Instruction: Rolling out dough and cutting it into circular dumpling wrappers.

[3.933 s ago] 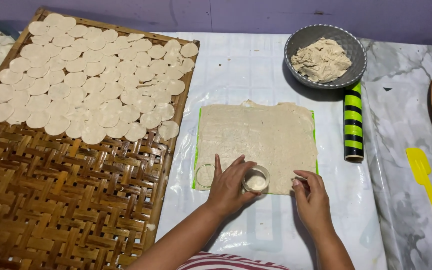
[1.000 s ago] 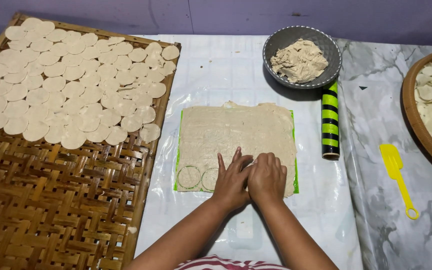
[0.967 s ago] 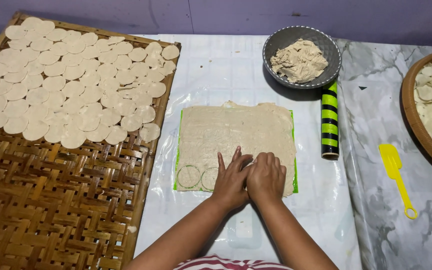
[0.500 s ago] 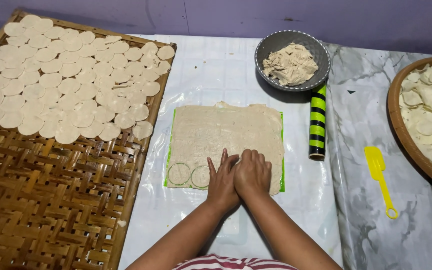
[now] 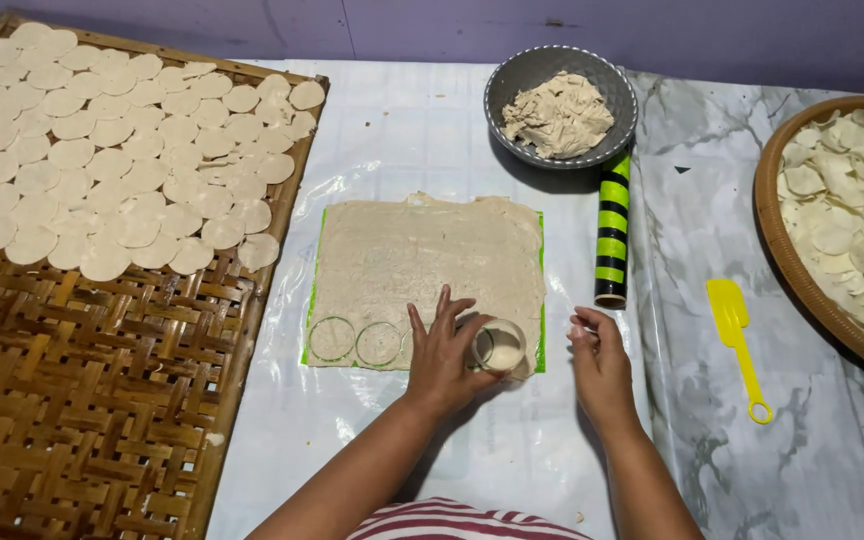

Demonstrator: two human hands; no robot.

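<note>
A: What does the person wear on the trunk?
B: A red-and-white striped cloth garment (image 5: 457, 520), seen at the near edge, centre; its stripes run crosswise in narrow bands.

A: And on the arms?
B: Both forearms are bare. The bare left hand (image 5: 447, 355) and bare right hand (image 5: 600, 362) show no rings, bands or gloves.

A round cutter cup (image 5: 499, 348), pale and open-mouthed, lay tilted over the near right corner of a flat, rectangular dough sheet (image 5: 432, 265). Two circles (image 5: 356, 341) were cut into that sheet's near left corner, still in place.
</note>
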